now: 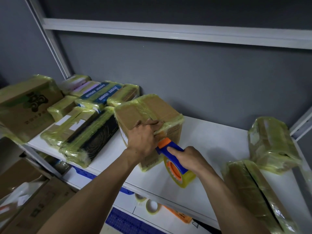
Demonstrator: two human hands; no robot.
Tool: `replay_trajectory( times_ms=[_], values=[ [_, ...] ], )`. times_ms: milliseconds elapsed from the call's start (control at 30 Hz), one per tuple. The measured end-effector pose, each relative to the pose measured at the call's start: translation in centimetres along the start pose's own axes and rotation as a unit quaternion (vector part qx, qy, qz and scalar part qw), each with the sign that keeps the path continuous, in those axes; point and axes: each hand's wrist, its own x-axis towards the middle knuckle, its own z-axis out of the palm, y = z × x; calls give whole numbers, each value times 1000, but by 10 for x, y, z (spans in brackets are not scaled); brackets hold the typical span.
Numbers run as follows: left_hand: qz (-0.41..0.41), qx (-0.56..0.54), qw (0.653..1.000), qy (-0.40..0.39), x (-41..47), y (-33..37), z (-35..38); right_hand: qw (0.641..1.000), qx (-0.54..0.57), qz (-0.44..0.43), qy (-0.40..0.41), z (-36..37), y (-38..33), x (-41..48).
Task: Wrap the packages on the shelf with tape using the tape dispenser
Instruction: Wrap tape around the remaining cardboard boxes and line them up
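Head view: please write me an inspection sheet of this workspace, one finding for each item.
Surface: white shelf, partly bare.
Job's things: cardboard package, partly taped; tape dispenser at its front face.
Clutter: wrapped packages left and right; tape rolls below the shelf.
Hands: left hand grips the package's top edge; right hand grips the dispenser's handle.
Cables: nothing seen.
Surroundings: grey wall; cartons below, left.

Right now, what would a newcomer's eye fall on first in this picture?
At the centre of the white shelf, the left hand grips a cardboard box wrapped in yellowish tape, while the right hand holds a blue and orange tape dispenser against its front. Taped packages crowd the left; two more lie at the right.
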Motion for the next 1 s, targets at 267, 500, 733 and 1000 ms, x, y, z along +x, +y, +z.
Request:
replay_trajectory(
  times_ms=[267,500,733,1000],
  values=[
    [-5,-3,1000,-9,-1,2,-4,990,-116,-18,75,0,-8,-12],
    [9,-7,1000,-13,-3,0,-8,982,-168,-15,83,-3,-5,-20],
    [-12,19,1000,-13,-5,6,-12,997,12,-5,77,-23,36,-27],
    [-125,-37,989,66,-51,18,-2,980,183,-61,45,-40,59,-54]
  ],
)
